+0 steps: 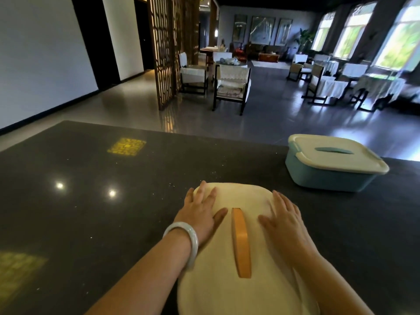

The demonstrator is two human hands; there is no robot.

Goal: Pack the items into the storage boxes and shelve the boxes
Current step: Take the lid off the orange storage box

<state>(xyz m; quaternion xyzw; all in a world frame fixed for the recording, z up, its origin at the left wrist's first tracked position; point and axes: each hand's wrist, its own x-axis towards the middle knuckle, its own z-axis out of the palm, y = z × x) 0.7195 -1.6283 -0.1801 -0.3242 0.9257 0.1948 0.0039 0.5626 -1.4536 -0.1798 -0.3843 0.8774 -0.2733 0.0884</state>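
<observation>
Nearest me was the cream lid (227, 292) of a storage box, sitting on the dark polished counter (91, 212), box body hidden under it. Orange handle (241, 243) lay flat in the lid's middle, running away from me. My left hand (200, 214) rested flat on the lid left of the handle, fingers straight and spread, fingertips reaching the lid's far left corner, thumb pointing toward the handle. Pale bangle (181, 243) on that wrist. My right hand (283, 220) lay flat on the lid right of the handle, fingers straight and slightly spread, thumb pointing inward. Neither hand gripped anything; both palms were down on the lid.

Farther off, to the right, near the counter's far edge, stood a blue storage box (329, 176) with a white lid (336, 155) closed on it and a flat blue handle (334, 150) on top. Well apart from the cream one.

Two yellow patterned light patches on the counter, left side, plus two round light reflections.

Beyond the counter: grey floor, wooden lattice screen (166, 48), chairs with white covers (231, 84), more covered chairs by the bright windows (354, 30) on the right, framed pictures on the far wall.
</observation>
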